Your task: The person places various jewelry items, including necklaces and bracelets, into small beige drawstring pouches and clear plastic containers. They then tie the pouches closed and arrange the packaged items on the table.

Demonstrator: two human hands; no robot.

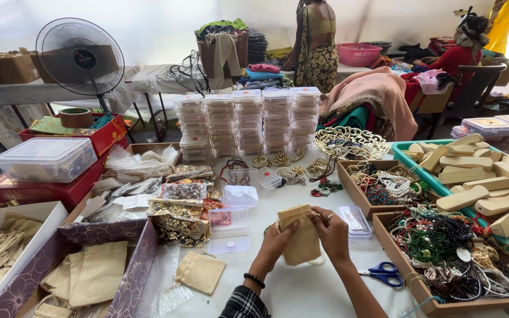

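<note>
Pouch (pixel 299 240), beige cloth, sits low centre of the frame, pinched at its mouth by our left hand (pixel 277 238) and right hand (pixel 331 232), fingers closed on the top edge, likely to spread it. Blue scissors (pixel 382 273) lie just right; spare pouch (pixel 201 272) lower left.

Bright daylight fills a pale-walled room (pixel 166 23); a black pedestal fan (pixel 80 57) stands beside cloth-covered tables (pixel 148 79).

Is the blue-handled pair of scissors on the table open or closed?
Closed. The scissors lie flat on the white table beside the right hand's forearm, handle loops together and no gap showing between the blades.
</note>
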